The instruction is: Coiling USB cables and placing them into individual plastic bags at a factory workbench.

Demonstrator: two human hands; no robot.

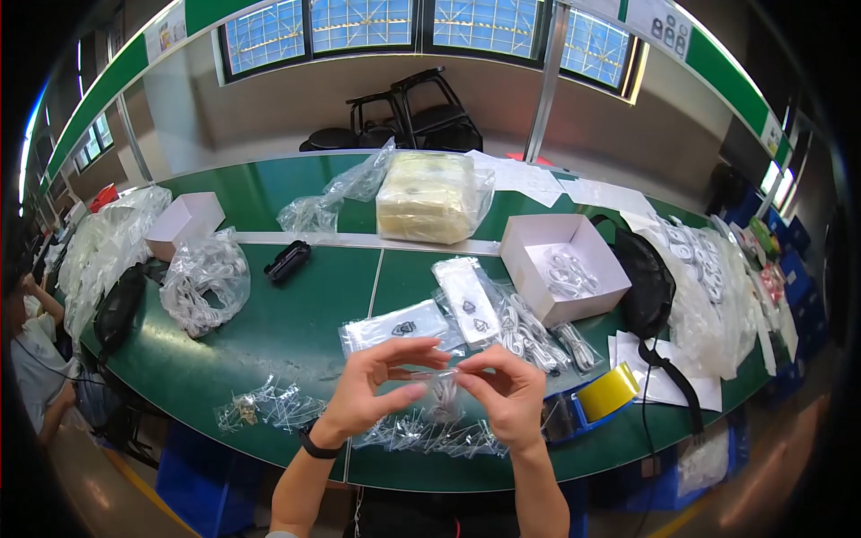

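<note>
A small clear plastic bag (444, 400) hangs upright at the front middle of the table, a coiled white cable visible inside it. Pinched at its top edge, it is held by my right hand (504, 387), thumb against forefinger. My left hand (377, 384), with a black band at the wrist, curves round the bag's other side; its thumb and fingers are apart, fingertips close to the bag's top. Beneath both hands lies a row of thin clear-and-silver pieces (421, 435), too fine to name. Just beyond are flat printed clear bags (404, 325) and bagged white cables (529, 334).
An open white box (567, 269) holds white cables. Nearby are a yellow tape roll (608, 392), a black bag (641, 282) and a plastic-wrapped block (426, 199). Leftward lie a black object (288, 262), a bag of cables (206, 285) and another small pile (269, 403). A person sits far left.
</note>
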